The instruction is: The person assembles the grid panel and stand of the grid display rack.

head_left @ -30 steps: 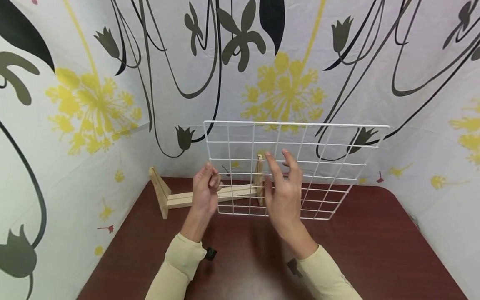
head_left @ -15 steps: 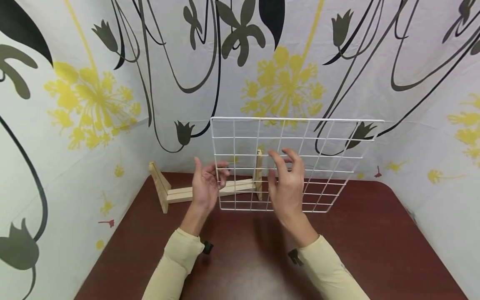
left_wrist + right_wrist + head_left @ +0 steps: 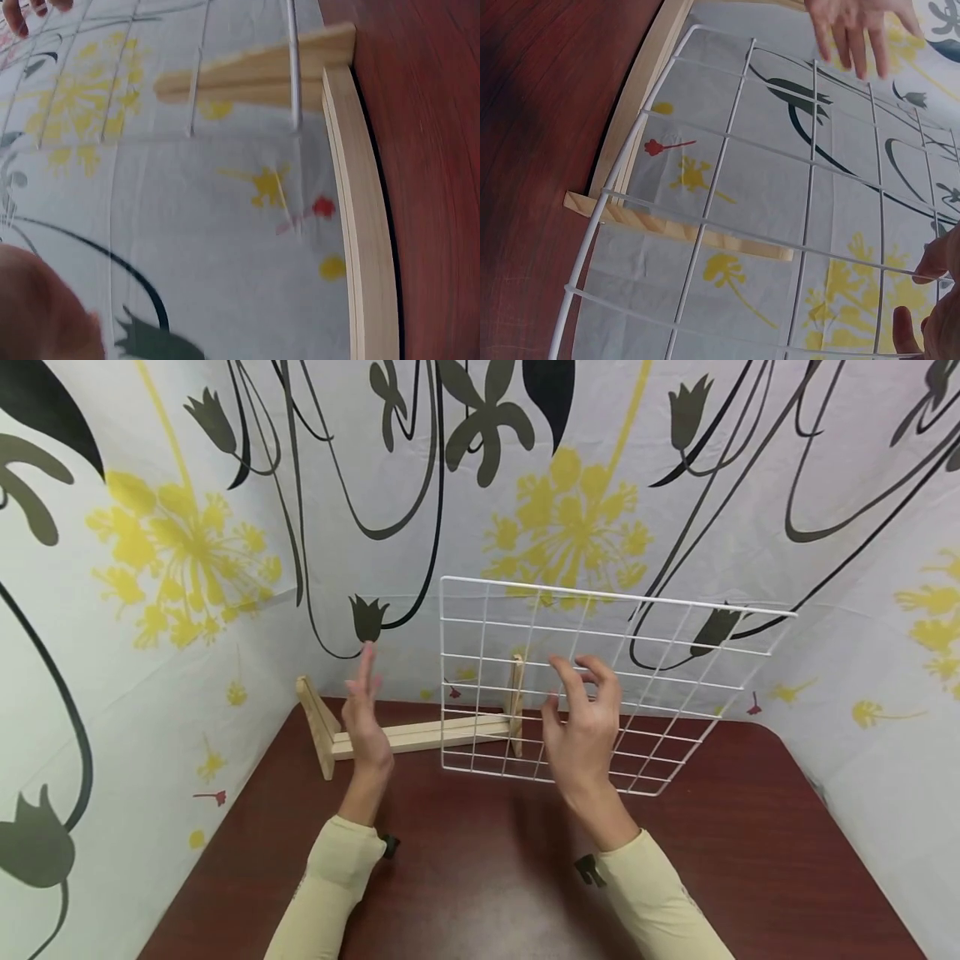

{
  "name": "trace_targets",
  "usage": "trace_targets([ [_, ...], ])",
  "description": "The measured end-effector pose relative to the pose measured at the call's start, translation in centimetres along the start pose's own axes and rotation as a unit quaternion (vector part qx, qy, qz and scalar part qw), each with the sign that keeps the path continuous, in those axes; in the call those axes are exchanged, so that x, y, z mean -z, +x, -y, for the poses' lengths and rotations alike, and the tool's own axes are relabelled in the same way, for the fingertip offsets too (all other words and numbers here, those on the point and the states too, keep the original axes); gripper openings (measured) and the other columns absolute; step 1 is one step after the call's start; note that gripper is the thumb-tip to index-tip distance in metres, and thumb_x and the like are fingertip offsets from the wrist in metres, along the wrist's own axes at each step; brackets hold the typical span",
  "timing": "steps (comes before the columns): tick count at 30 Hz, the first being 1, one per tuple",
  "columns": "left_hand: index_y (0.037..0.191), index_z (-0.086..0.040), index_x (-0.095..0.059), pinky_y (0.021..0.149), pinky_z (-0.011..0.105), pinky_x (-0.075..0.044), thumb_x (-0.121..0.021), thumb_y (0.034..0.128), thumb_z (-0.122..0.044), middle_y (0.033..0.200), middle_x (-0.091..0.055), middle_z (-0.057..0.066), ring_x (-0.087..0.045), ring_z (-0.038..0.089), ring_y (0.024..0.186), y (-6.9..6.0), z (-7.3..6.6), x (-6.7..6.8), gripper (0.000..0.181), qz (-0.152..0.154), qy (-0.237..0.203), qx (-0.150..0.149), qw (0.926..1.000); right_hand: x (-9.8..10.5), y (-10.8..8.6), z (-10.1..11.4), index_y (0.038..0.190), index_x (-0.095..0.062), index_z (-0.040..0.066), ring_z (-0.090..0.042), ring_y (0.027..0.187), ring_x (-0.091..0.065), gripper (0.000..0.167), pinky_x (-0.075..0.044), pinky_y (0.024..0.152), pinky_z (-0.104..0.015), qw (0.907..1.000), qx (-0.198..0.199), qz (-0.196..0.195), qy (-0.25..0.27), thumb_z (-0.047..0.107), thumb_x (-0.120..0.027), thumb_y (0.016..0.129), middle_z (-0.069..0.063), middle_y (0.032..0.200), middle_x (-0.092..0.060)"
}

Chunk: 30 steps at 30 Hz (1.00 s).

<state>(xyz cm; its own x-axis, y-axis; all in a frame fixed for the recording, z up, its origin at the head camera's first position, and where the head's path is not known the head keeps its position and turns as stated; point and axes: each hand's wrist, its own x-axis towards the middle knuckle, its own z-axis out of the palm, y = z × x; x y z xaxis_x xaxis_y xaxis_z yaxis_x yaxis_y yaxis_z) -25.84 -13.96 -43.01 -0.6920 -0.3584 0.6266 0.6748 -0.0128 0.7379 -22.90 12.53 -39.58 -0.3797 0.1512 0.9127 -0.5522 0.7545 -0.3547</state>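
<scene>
My right hand (image 3: 588, 727) holds a white wire grid panel (image 3: 615, 596) up above the table, its fingers bent at the wires. The right wrist view shows the same hand (image 3: 941, 300) at the right edge, fingertips by the grid wires (image 3: 727, 136). To the left of the panel, my left hand (image 3: 366, 718) is raised with straight fingers, touching nothing. Its spread fingers also appear beyond the grid in the right wrist view. Behind the panel stands a pale wooden stand (image 3: 416, 737), a long bar with an upright at each end; the grid partly covers its right upright.
The dark red-brown table (image 3: 465, 877) lies under both arms. A white cloth wall (image 3: 330, 560) with grey and yellow flower prints closes off the back and sides. Small black pieces (image 3: 588, 870) show at both sleeve cuffs.
The left hand, at first curled at the panel's left edge, has opened and moved away to the left. The panel has shifted right and turned slightly, still in the right hand.
</scene>
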Motion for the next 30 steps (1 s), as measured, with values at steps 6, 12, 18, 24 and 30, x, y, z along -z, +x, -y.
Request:
trace_targets([
  [6,0.154,-0.004,-0.051,0.126,0.039,-0.034,-0.057,0.1061,-0.011,0.162,-0.049,0.012,-0.041,0.024,0.154,1.2,-0.3,3.1,0.048,-0.133,0.168,-0.07,0.9744,0.3,0.1,0.0,0.131,-0.073,0.02,-0.039,0.11,-0.06,0.063,-0.05,0.086,-0.045,0.9999,-0.003,0.0,0.01,-0.013,-0.069,0.078,-0.023,0.131,-0.059],
  [12,0.161,-0.017,-0.042,0.131,0.048,-0.027,-0.072,0.101,-0.027,0.173,-0.028,0.006,-0.024,0.019,0.162,2.5,0.8,7.4,0.068,-0.171,0.248,0.039,0.9529,0.8,0.2,0.0,0.128,-0.074,0.019,-0.039,0.108,-0.061,0.063,-0.05,0.085,-0.045,0.9999,-0.003,-0.006,0.014,-0.015,-0.07,0.075,-0.023,0.129,-0.059],
  [18,0.17,-0.013,-0.017,0.127,0.053,-0.034,-0.055,0.1088,-0.042,0.174,-0.026,0.019,-0.031,0.038,0.159,2.9,2.6,10.6,0.078,-0.029,0.259,0.244,0.9342,1.0,0.2,0.0,0.127,-0.074,0.018,-0.039,0.107,-0.061,0.063,-0.05,0.09,-0.046,0.9996,-0.01,-0.014,0.023,-0.016,-0.07,0.074,-0.023,0.128,-0.059],
  [24,0.165,-0.002,-0.027,0.122,0.064,-0.037,-0.033,0.1154,-0.027,0.167,-0.034,0.032,-0.038,0.051,0.152,2.8,3.5,11.3,0.056,0.015,0.284,0.262,0.9223,1.3,-0.1,-0.2,0.127,-0.074,0.019,-0.039,0.109,-0.061,0.062,-0.05,0.088,-0.047,0.9996,-0.011,-0.009,0.024,-0.015,-0.07,0.075,-0.023,0.129,-0.059],
  [30,0.156,0.002,-0.043,0.112,0.063,-0.049,-0.034,0.1157,-0.024,0.156,-0.049,0.033,-0.053,0.05,0.142,3.5,4.1,11.6,0.049,0.068,0.333,0.23,0.9121,1.6,-0.1,-0.3,0.128,-0.074,0.018,-0.039,0.109,-0.06,0.063,-0.05,0.087,-0.046,0.9996,-0.011,-0.005,0.027,-0.016,-0.069,0.075,-0.024,0.129,-0.058],
])
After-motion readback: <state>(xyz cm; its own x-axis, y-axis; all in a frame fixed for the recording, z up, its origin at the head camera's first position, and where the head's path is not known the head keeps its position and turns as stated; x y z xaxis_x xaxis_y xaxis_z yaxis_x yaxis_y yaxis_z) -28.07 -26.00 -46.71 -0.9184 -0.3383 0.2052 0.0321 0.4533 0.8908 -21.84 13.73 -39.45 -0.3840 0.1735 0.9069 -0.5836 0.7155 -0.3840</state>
